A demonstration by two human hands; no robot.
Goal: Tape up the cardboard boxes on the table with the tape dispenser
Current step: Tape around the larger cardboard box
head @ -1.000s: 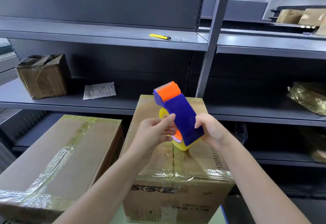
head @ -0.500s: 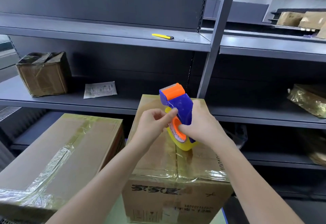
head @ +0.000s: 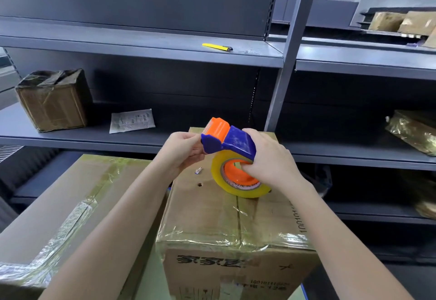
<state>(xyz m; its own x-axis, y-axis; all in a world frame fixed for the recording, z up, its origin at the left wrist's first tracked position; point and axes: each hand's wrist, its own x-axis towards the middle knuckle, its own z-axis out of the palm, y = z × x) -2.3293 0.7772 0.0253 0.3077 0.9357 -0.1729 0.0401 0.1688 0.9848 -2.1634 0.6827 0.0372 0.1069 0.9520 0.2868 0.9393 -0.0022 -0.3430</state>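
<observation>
A blue and orange tape dispenser [head: 232,142] with a yellowish tape roll [head: 238,186] is held over the middle cardboard box [head: 226,224], whose top seam carries shiny tape. My right hand [head: 271,160] grips the dispenser, fingers inside the orange core. My left hand [head: 181,153] pinches at the cutter end by the orange blade guard. A larger taped cardboard box [head: 59,207] lies to the left.
Grey metal shelving [head: 141,44] stands behind the boxes. A yellow utility knife [head: 217,47] lies on the upper shelf. A small worn box [head: 53,100] and a paper slip [head: 132,120] sit on the middle shelf. Wrapped parcels [head: 412,132] lie at right.
The dispenser has turned from upright to tipped leftward, showing the roll's side. My right hand shifted from the handle's edge to gripping over the top and through the core.
</observation>
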